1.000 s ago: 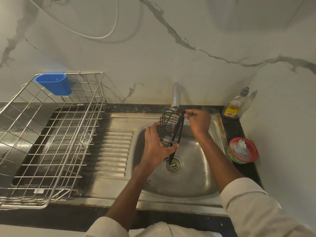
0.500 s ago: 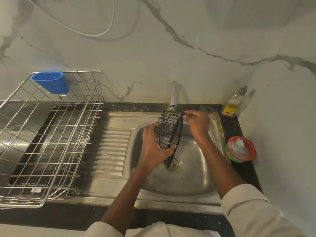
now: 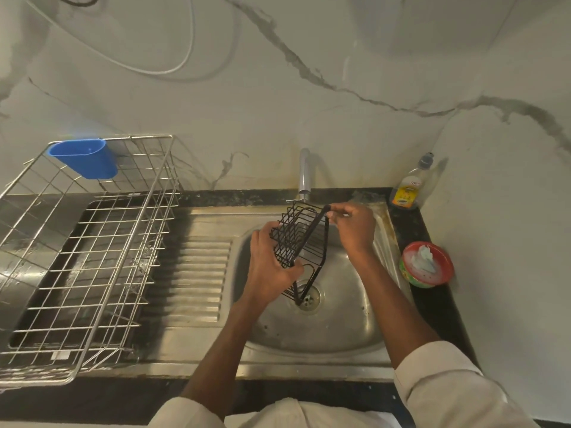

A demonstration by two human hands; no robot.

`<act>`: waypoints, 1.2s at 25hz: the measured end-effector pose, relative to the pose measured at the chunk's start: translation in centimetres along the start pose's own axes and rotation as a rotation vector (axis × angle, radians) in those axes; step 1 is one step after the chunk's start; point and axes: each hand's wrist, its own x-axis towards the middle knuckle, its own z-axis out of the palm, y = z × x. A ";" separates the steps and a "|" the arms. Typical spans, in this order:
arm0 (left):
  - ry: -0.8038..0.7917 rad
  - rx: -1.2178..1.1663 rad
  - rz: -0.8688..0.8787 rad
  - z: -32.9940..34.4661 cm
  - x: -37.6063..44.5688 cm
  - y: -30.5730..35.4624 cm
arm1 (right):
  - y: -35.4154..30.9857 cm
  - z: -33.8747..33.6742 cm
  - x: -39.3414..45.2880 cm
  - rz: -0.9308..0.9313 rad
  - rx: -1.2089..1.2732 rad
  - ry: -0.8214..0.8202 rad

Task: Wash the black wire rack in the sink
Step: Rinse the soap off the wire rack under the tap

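Both grips clamp the black wire rack [image 3: 298, 242]: our left hand [image 3: 269, 267] wraps its lower left edge, our right hand [image 3: 352, 228] pinches its top right corner. Rack hangs tilted betw. them, above the sink [image 3: 340, 329] drain, just under the tap [image 3: 304, 174]. Right of the R grip on the worktop [image 3: 438, 307]: soap bottle [image 3: 408, 188], red bowl [image 3: 428, 264]. Well left of the L grip: steel dish basket [image 3: 89, 257] w/ blue cup [image 3: 85, 157].
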 end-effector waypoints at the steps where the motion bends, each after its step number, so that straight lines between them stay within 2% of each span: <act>1: -0.012 -0.002 0.006 0.0 0.1 0.1 | 0.0 -0.4 -0.1 0.002 0.002 0.013; 7: -0.054 -0.030 0.023 0.4 1.2 0.7 | 0.1 -1.6 -0.4 0.004 0.011 0.056; 16: 0.029 -0.080 -0.028 -1.2 2.3 -0.7 | -2.2 0.8 -0.5 0.033 0.010 -0.058; 22: 0.012 -0.187 0.038 -0.1 3.2 -1.2 | -1.4 -0.8 -0.9 0.039 0.004 0.021; 25: -0.029 -0.250 -0.004 0.5 3.8 -1.2 | -0.7 -2.2 -1.0 0.051 0.027 0.026; 28: -0.087 -0.484 -0.067 0.5 4.8 -1.2 | -1.1 -3.8 -1.4 0.059 0.032 -0.065; 30: -0.139 -0.546 -0.034 0.4 6.2 -1.6 | -1.0 -4.2 -1.4 0.074 0.065 -0.243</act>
